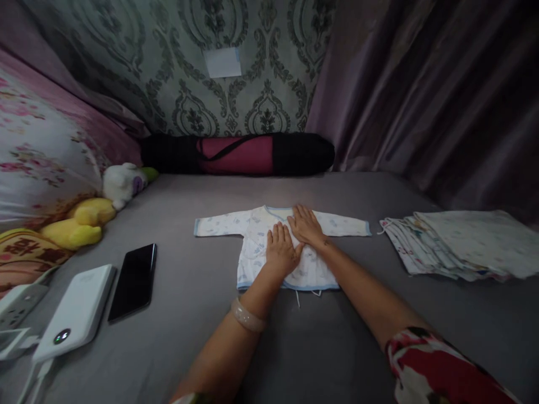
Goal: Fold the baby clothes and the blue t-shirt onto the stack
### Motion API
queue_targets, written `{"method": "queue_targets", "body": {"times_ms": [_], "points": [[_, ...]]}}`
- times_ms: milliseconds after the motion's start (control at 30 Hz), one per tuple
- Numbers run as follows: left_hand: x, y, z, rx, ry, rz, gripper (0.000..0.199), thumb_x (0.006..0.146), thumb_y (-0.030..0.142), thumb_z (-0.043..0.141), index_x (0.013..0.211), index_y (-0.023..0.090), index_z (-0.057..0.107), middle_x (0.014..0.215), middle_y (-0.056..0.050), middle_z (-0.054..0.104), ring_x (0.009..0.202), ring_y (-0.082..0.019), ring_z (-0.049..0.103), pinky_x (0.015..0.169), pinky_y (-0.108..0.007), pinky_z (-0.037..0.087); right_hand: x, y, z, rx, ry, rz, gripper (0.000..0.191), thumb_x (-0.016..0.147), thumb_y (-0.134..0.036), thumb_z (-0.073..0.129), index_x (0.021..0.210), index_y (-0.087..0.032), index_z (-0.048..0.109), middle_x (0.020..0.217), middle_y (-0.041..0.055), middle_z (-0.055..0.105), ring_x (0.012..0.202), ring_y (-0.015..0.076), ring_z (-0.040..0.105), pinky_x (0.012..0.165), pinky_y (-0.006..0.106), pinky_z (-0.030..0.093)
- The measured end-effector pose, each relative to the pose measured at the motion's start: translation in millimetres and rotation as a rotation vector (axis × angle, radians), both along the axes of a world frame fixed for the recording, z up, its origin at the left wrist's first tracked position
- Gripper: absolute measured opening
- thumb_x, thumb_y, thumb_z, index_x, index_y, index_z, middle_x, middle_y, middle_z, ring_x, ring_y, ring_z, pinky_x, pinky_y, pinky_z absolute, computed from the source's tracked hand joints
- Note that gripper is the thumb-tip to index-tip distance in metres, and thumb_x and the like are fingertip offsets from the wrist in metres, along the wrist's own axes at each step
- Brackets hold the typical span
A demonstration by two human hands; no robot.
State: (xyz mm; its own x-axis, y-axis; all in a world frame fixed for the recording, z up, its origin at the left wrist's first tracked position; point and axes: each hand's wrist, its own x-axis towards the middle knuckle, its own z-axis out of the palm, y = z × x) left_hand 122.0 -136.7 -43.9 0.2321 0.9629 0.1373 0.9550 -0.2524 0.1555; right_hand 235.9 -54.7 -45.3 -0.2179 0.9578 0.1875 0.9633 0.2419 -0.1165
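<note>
A small white baby shirt [252, 247] with blue trim and a faint print lies spread flat on the grey sheet, both sleeves stretched out sideways. My left hand [283, 249] rests flat on the middle of its front, fingers pointing away from me. Just up and to the right, my right hand [306, 225] lies flat on the upper chest near the neckline. The two hands are close together, and neither grips the cloth. White ties stick out below the bottom hem.
Folded clothes [467, 241] are stacked at the right. On the left lie a black phone [133, 282], a white power bank [76, 311] with cables, a power strip [21, 306] and plush toys [78, 224]. A black and red long bag [238, 154] lies along the wall.
</note>
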Motion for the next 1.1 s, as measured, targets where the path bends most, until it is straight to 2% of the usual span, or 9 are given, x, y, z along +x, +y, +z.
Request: {"method": "queue_targets", "body": {"times_ms": [133,300,433,567,667,733,867,1000,1100], "points": [[-1,1,-1.4,-0.015,0.004,-0.003,0.075,0.094,0.053,0.027,0.142,-0.003,0.033,0.15,-0.026,0.028,0.141,-0.035,0.024,0.114,-0.05,0.021,-3,1,-3.7,-0.036,0.001,-0.012,0.06,0.098,-0.04,0.025,0.143,-0.002,0.035,0.151,0.0184,0.032,0.14,0.0268,0.026,0.114,0.041,0.016],[-7,2,10.6,-0.114,-0.005,-0.031,0.07,0.094,0.05,0.027,0.143,0.0,0.032,0.152,-0.024,0.025,0.142,-0.035,0.021,0.115,-0.052,0.018,4,-2,13.6,-0.16,0.099,0.012,0.061,0.098,-0.039,0.02,0.146,-0.002,0.031,0.153,0.0175,0.027,0.142,0.0247,0.021,0.115,0.039,0.016],[-17,7,19.2,-0.136,-0.003,-0.057,0.056,0.095,0.033,0.025,0.143,0.006,0.033,0.152,-0.021,0.027,0.143,-0.032,0.02,0.115,-0.054,0.017,12,-35,19.5,-0.137,0.108,0.018,0.063,0.097,-0.039,0.022,0.147,-0.001,0.026,0.155,0.0178,0.022,0.144,0.025,0.015,0.116,0.04,0.014],[-23,10,21.9,-0.161,0.031,-0.09,0.053,0.093,0.024,0.027,0.143,0.009,0.033,0.15,-0.02,0.034,0.141,-0.03,0.028,0.114,-0.054,0.018,13,-71,7.8,-0.095,0.049,0.017,0.063,0.096,-0.039,0.024,0.146,-0.001,0.031,0.155,0.0175,0.024,0.144,0.0258,0.018,0.117,0.04,0.012],[-25,11,25.1,-0.189,0.045,-0.1,0.052,0.092,0.023,0.029,0.142,0.008,0.033,0.15,-0.021,0.033,0.14,-0.031,0.029,0.113,-0.057,0.017,15,-77,1.5,-0.072,0.04,0.018,0.062,0.096,-0.038,0.025,0.145,-0.002,0.033,0.154,0.0167,0.027,0.143,0.0245,0.02,0.117,0.039,0.011],[-28,12,28.8,-0.211,0.02,-0.118,0.05,0.092,0.021,0.03,0.141,0.01,0.036,0.15,-0.019,0.035,0.14,-0.03,0.029,0.113,-0.058,0.017,17,-77,3.5,-0.091,0.055,0.032,0.061,0.096,-0.037,0.024,0.145,-0.003,0.033,0.154,0.0157,0.028,0.143,0.0233,0.02,0.117,0.039,0.011],[-40,20,41.0,-0.248,-0.093,-0.109,0.041,0.092,0.019,0.032,0.131,0.02,0.045,0.143,-0.012,0.046,0.134,-0.022,0.04,0.113,-0.054,0.022,10,-85,15.6,-0.123,0.102,0.082,0.059,0.097,-0.037,0.021,0.147,-0.007,0.031,0.156,0.0131,0.024,0.144,0.0228,0.016,0.117,0.041,0.009],[-58,26,58.1,-0.242,-0.176,-0.043,0.038,0.093,0.021,0.034,0.128,0.019,0.049,0.138,-0.012,0.053,0.129,-0.022,0.046,0.112,-0.05,0.024,-9,-107,18.3,-0.111,0.078,0.193,0.058,0.098,-0.04,0.023,0.148,-0.013,0.03,0.157,0.0109,0.02,0.145,0.0245,0.012,0.116,0.046,0.007],[-70,27,69.5,-0.266,-0.201,-0.015,0.039,0.094,0.024,0.035,0.129,0.017,0.05,0.135,-0.012,0.056,0.126,-0.022,0.049,0.109,-0.044,0.031,-16,-116,14.8,-0.13,0.035,0.193,0.057,0.098,-0.039,0.024,0.148,-0.013,0.032,0.156,0.0117,0.022,0.144,0.0262,0.015,0.116,0.048,0.007]]}}
